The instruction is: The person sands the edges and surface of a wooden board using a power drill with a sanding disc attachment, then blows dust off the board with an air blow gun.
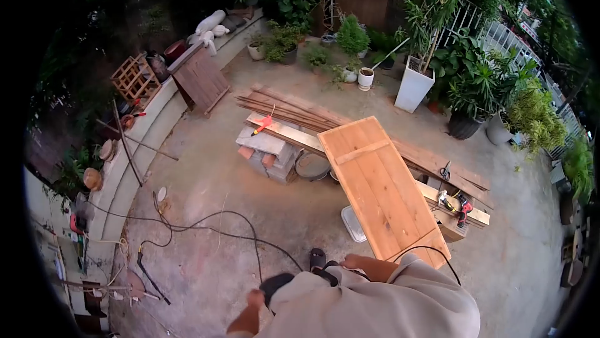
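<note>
My left hand hangs low beside my shoe, apart from any tool; its fingers are too small to make out. My right hand is in front of my body, near the lower edge of a wooden panel. Whether it holds anything cannot be seen. The panel is made of joined boards with crosswise battens and lies tilted over long planks. A red tool with a yellow tip rests on a pale board. Towards the right end lie a red and black power drill and scissors.
Concrete blocks hold up the board's left end, and dark planks lie behind. A black cable snakes over the floor on the left. Another wooden panel leans on the low wall. Potted plants line the back and right.
</note>
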{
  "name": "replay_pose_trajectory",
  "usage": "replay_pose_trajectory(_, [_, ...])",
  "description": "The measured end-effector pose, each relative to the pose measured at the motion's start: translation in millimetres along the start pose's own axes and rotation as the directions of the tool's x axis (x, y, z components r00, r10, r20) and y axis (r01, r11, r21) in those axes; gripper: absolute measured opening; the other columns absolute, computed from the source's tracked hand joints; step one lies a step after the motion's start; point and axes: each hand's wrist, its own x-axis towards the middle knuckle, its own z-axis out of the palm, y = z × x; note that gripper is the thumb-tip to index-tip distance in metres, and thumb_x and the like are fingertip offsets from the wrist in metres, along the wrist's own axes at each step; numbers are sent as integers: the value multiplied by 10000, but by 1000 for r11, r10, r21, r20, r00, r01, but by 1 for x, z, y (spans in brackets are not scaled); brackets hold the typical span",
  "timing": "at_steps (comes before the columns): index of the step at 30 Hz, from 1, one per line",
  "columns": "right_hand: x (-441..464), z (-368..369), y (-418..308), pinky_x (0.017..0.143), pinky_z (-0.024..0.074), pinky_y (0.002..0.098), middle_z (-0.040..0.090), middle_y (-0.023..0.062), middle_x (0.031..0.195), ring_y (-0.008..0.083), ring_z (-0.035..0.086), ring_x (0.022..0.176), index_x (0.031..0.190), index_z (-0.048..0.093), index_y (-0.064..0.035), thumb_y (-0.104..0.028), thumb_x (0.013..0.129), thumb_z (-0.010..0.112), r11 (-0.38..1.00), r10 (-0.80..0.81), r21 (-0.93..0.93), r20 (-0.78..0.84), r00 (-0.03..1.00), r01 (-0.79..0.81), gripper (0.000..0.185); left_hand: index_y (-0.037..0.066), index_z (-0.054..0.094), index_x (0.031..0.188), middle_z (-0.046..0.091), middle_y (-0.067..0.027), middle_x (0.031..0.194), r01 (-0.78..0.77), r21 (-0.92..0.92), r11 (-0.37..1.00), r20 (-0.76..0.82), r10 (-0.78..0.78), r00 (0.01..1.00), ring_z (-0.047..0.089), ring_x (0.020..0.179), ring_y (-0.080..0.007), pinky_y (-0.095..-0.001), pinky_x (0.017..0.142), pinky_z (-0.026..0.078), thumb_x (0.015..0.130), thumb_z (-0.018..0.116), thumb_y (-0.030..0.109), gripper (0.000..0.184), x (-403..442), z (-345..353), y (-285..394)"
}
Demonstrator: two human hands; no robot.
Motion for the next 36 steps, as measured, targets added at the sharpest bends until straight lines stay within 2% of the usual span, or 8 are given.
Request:
replay_pose_trajectory(1, [22,-10,0,1109,460,436,644,267,1371,402,608,1298,1357,653,7,-535,913,587,998,-48,-36,-117,992,44,704,21,765,857,746,-225,889,-308,502,808,-21,367,930,724,870,-403,-529,801,553,902,578,196,260,36,-32,6])
replay_pose_trajectory(2, [37,-18,5,1100,469,429,654,270,1353,407,616,1285,1346,658,16,-522,902,598,993,-100,-84,-228,968,83,699,7,751,878,743,-250,958,77,-55,995,-184,-86,979,715,949,-438,-532,851,560,865,624,269,291,82,-51,20])
replay_pose_trajectory(6, [51,-64,-6,955,546,486,694,206,1267,324,666,1169,1410,617,-14,-519,945,646,948,14,302,-359,933,102,687,-29,706,1006,725,-262,1008,-78,-233,969,-317,0,949,687,995,-454,-509,869,539,791,691,216,326,254,-146,102])
replay_pose_trajectory(14, [30,-56,-51,815,559,466,716,92,1157,267,701,949,1301,644,-91,-400,978,654,220,642,960,-7,766,-176,448,-48,610,1303,539,-322,1431,-283,-45,958,-5,283,959,490,1367,-452,-504,1159,404,850,738,274,570,600,-311,358])
replay_pose_trajectory(16, [19,-29,-81,810,560,467,718,94,1158,265,700,938,1265,649,-86,-390,981,651,19,762,988,85,642,-153,417,-22,565,1344,527,-296,1429,-425,507,750,-240,597,766,504,1351,-449,-521,1115,447,837,773,282,626,717,-285,374])
replay_pose_trajectory(18, [6,-12,-133,830,567,480,723,98,1163,274,702,950,1289,648,-72,-397,968,671,-141,782,959,261,566,-247,457,-5,470,1429,505,-258,1419,-357,318,879,-158,420,894,531,1319,-444,-517,1080,483,823,807,269,746,723,-324,442])
replay_pose_trajectory(26, [52,-125,-299,980,544,445,739,207,1162,388,689,1117,1158,755,-47,-371,914,726,729,649,626,-503,570,-277,407,50,356,1530,405,-222,1490,-373,268,888,-79,406,911,594,1242,-445,-513,1013,544,830,806,186,844,809,-335,517])
replay_pose_trajectory(36, [240,-426,-280,1109,412,514,484,213,1487,433,469,1357,1397,581,-67,-366,812,863,906,418,410,-905,78,-100,715,83,417,1500,417,-191,1448,-514,262,817,-75,548,833,607,1194,-463,-527,965,552,799,785,136,794,828,-326,497])
